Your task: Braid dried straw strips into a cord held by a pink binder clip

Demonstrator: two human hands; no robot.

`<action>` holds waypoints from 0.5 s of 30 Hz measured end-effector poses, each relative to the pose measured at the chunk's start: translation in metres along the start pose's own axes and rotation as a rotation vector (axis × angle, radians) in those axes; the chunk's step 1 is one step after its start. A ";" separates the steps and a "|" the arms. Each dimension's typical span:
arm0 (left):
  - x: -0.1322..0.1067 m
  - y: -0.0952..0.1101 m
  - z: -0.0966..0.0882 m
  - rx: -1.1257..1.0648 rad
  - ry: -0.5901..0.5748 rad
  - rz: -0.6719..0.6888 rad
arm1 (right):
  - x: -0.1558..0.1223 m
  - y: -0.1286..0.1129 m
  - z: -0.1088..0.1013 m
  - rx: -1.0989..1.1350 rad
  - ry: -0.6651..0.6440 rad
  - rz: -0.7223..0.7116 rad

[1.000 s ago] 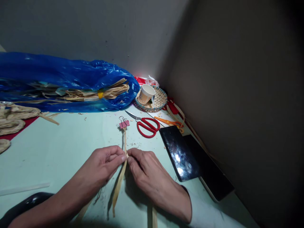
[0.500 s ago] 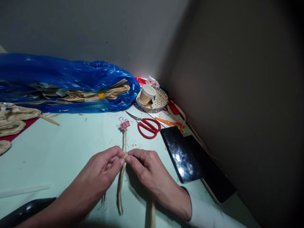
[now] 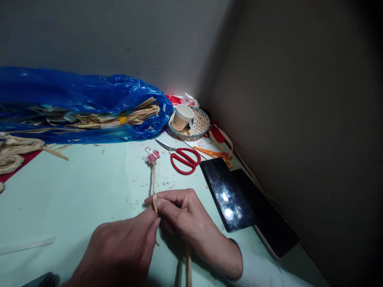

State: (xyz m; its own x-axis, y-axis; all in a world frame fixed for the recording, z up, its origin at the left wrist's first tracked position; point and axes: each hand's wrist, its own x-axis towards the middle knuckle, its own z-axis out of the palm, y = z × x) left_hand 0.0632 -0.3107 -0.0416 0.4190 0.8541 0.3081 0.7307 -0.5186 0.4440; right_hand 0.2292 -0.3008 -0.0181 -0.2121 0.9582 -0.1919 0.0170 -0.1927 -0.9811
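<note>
A thin cord of pale dry straw-like strands (image 3: 154, 177) runs from a pink binder clip (image 3: 153, 156) down to my hands. My right hand (image 3: 182, 215) pinches the cord between thumb and forefinger, below the clip. Just under that, my left hand (image 3: 122, 247) is closed on a strand at the cord's lower part, its back turned up and hiding most of its fingers. One loose pale strand (image 3: 188, 267) hangs below my right hand toward the bottom edge.
Red-handled scissors (image 3: 185, 160) and orange scissors (image 3: 209, 152) lie beyond my hands. Two dark flat devices (image 3: 226, 195) overlap at right. Behind are a woven basket (image 3: 203, 123) with a paper cup (image 3: 183, 117) and a blue plastic bag (image 3: 89, 87) holding straw bundles.
My left hand has moved down and toward me, turning its back upward. My right hand keeps its pinch on the cord. The view has shifted slightly.
</note>
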 end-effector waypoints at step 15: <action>0.043 -0.012 -0.024 -0.755 -0.289 -0.497 | -0.002 -0.001 0.002 0.224 -0.028 0.055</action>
State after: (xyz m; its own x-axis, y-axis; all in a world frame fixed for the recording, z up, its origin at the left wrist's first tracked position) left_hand 0.0596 -0.2688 -0.0130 0.3447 0.9080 -0.2382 0.3621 0.1055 0.9262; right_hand 0.2274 -0.3026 -0.0168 -0.2436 0.9394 -0.2411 -0.1870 -0.2895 -0.9387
